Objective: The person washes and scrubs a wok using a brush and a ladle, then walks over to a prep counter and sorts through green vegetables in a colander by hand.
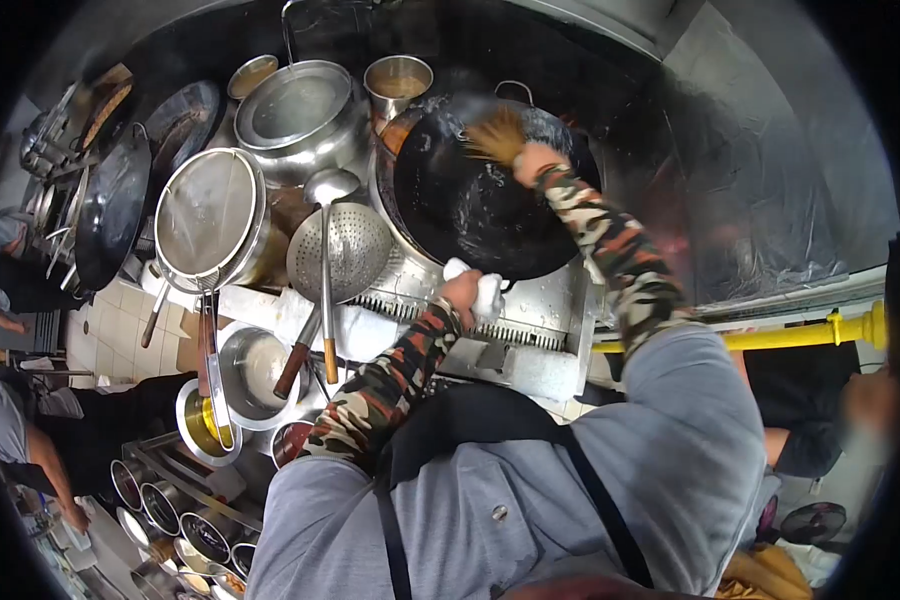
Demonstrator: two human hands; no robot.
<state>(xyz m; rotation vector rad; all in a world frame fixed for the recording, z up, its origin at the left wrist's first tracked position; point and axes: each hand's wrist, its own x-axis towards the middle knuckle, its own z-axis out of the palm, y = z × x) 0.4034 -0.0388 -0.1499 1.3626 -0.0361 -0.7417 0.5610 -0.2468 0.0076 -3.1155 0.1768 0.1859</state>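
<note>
A large black wok (pixel 450 190) sits tilted on the stove, with wet streaks across its inside. My right hand (pixel 538 162) is closed around a bamboo wok brush (pixel 494 138), whose bristles are at the far part of the wok and look blurred. At the wok's near edge, my left hand (pixel 460 292) grips a folded white cloth (pixel 487 297) against the rim or handle; the exact contact is hidden. To the left of that hand lie a perforated skimmer (pixel 358 248) and a ladle (pixel 331 186).
Left of the wok stand a steel pot (pixel 300 150) and a round mesh strainer (pixel 206 212). A steel cup (pixel 398 78) is at the back. A yellow pipe (pixel 830 331) runs at right. Other people (pixel 40 440) are at far left, and another person's hand (pixel 870 400) is at far right.
</note>
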